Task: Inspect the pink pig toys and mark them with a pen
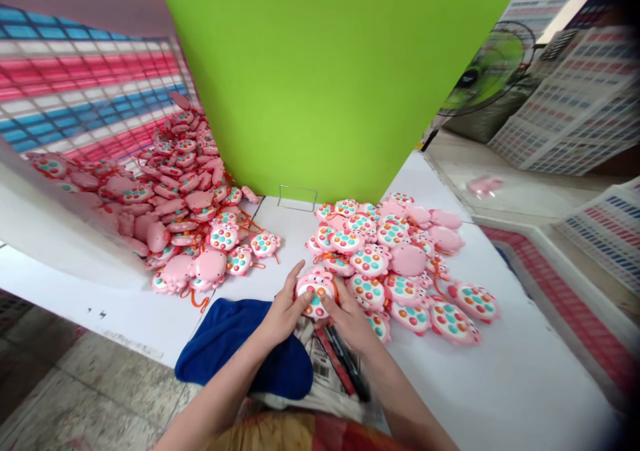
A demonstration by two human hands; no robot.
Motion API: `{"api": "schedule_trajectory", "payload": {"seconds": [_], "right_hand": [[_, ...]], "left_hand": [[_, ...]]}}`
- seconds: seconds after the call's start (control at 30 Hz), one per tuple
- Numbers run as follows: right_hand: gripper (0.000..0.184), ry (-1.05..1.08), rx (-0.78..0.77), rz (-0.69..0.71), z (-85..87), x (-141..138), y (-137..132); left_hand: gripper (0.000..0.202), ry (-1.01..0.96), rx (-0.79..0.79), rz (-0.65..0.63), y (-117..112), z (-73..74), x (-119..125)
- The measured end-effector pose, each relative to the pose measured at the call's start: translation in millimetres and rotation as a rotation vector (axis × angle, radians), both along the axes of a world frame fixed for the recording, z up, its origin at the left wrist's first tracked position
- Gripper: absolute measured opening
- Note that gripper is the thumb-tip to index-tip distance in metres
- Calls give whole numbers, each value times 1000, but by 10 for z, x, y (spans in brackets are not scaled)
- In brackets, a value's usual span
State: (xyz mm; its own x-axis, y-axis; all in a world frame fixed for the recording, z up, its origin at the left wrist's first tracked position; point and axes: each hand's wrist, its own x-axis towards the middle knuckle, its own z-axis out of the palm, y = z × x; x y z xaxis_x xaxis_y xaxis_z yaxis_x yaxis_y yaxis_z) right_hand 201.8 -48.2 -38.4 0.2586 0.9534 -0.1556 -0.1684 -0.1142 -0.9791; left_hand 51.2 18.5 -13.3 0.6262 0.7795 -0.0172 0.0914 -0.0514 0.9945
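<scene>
Both hands grip one pink animal-shaped toy with a white face and colourful round buttons. My left hand holds its left side, thumb pressed on the front near the buttons. From the other side my right hand grips it, its thumb also on the front. Below the hands lie a red pen and a black pen on a printed sheet. A blue cloth sits under my left forearm. Close by on the right is a pile of similar toys, some face down.
A tipped basket at left spills many more toys with orange cords onto the white table. A green panel stands upright behind. Right of the table are a crate, stacked white baskets and a fan.
</scene>
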Motion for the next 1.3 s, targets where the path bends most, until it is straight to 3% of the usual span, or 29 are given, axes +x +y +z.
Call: {"api": "schedule_trajectory", "payload": {"seconds": [0.07,0.13,0.27,0.37,0.43,0.53,0.63,0.87,0.97,1.03,1.13,1.3], "right_hand": [[68,-23,-52,1,72,47,14],[69,-31,-73,-93,125,147,58],[78,67,55,-327,239,438,218],[87,165,231,-391,322,589,305],[87,163,269,-407,335,600,311],[66,56,190,-389,270,479,256],[47,12,105,-233,145,268,190],[56,26,10,33,-70,-76,174],[56,2,8,87,-48,-128,157],[52,-6,29,113,-19,-150,133],[47,-24,38,116,-3,-153,94],[44,-120,25,103,-66,-91,39]], "left_hand": [[61,40,72,-19,112,-33,17],[55,135,252,19,315,-91,23],[57,622,695,224,847,-269,11],[60,814,747,314,1112,-396,17],[55,902,791,308,1176,-444,30],[43,1026,875,257,1165,-448,42],[40,1031,901,218,1078,-401,29],[29,962,936,136,625,-258,-16],[47,881,913,120,535,-260,-18],[65,785,829,63,541,-315,-14],[73,676,713,-26,579,-433,-3],[72,626,653,98,609,-450,6]]}}
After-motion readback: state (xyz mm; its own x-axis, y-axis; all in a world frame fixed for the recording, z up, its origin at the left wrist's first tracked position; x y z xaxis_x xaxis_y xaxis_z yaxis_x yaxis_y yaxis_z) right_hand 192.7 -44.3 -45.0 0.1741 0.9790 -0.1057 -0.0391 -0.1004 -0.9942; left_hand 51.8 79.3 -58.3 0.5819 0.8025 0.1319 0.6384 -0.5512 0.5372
